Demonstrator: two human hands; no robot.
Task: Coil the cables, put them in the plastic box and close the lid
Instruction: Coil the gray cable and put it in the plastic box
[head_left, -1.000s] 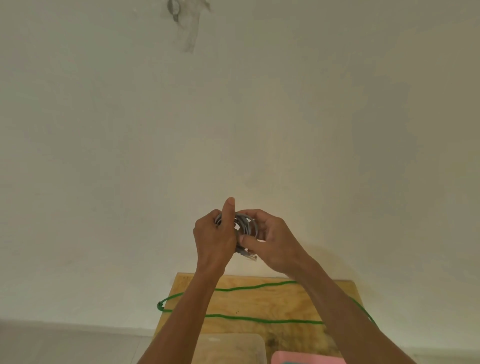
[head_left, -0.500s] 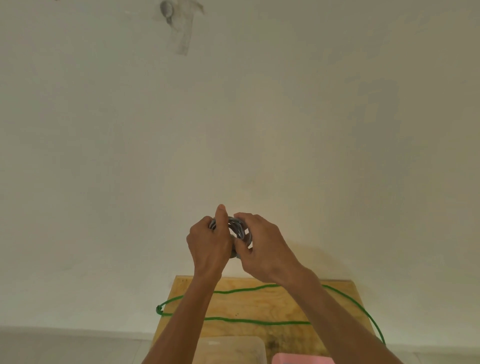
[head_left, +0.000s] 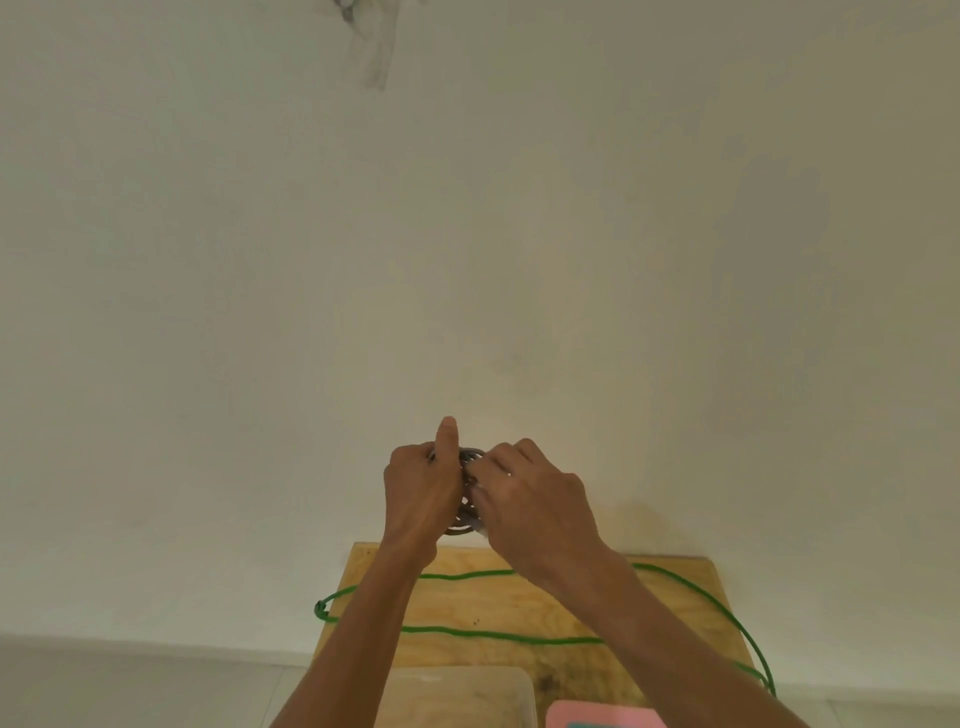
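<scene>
- Two cables are seen, and only the smaller of them is coiled, so the task is judged to be well short of its end.
- Wooden table (head_left: 597, 597): seen at the bottom of the view, against a pale wall (head_left: 467, 260).
- Green cable (head_left: 519, 635): left uncoiled, spread in long loops across the table, one loop hanging past the left edge.
- Plastic box (head_left: 467, 696): seen at the near edge, translucent; its contents cannot be made out, and a pink item (head_left: 602, 714) beside it may be the lid.
- Left hand (head_left: 421, 493): closed round the grey cable's coil, thumb raised upright.
- Right hand (head_left: 535, 504): fingers curled onto the same coil from the other side.
- Grey cable (head_left: 467, 512): held as a small tight coil between both hands, above the table's far edge, not yet boxed.
</scene>
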